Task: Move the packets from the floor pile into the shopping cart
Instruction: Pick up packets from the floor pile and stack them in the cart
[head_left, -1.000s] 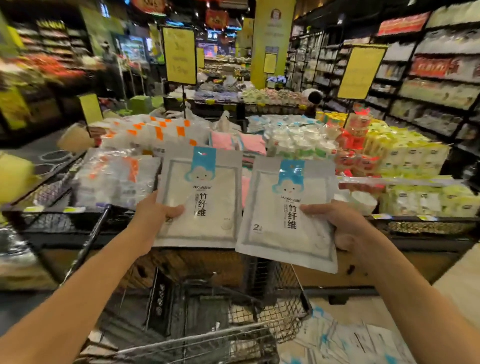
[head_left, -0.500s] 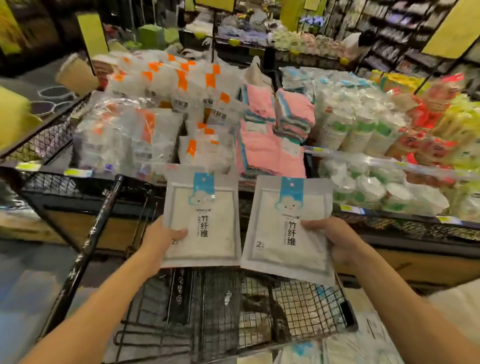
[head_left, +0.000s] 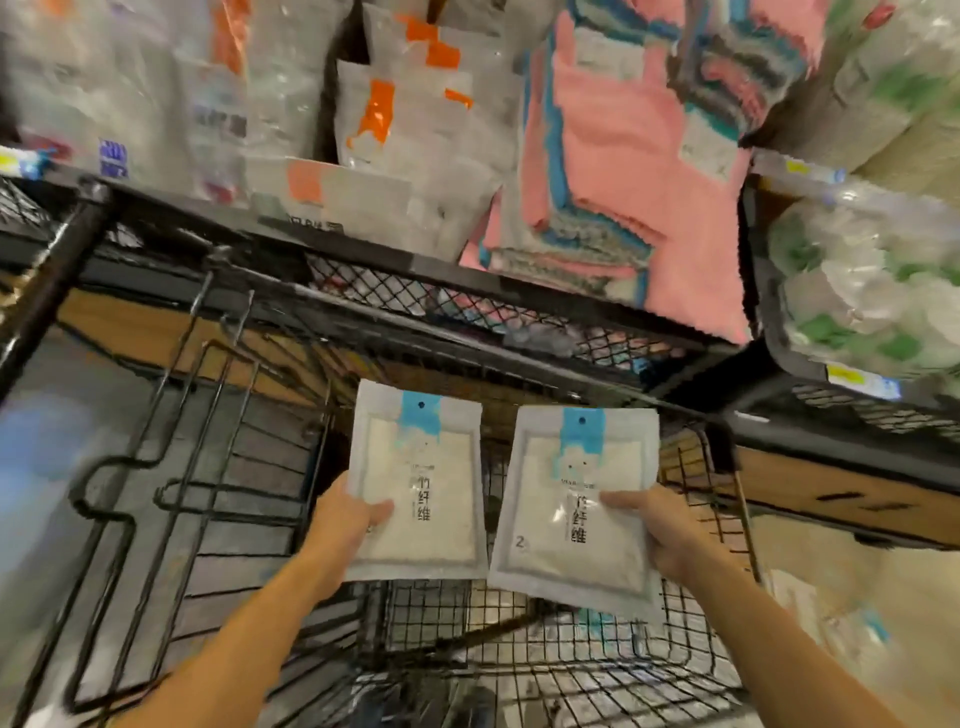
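Left packet (head_left: 415, 478) pinched at its lower edge by left hand (head_left: 347, 517), right packet (head_left: 574, 506) gripped by right hand (head_left: 662, 535), both held side by side above wire shopping cart (head_left: 519, 670).

A black mesh display shelf (head_left: 519, 306) carries pink cloths (head_left: 623, 171) and clear-wrapped packs (head_left: 395, 119).

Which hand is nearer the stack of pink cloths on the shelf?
Right. The right hand holds its packet almost under the pink cloths; the left hand, gripping the other packet, sits further left.
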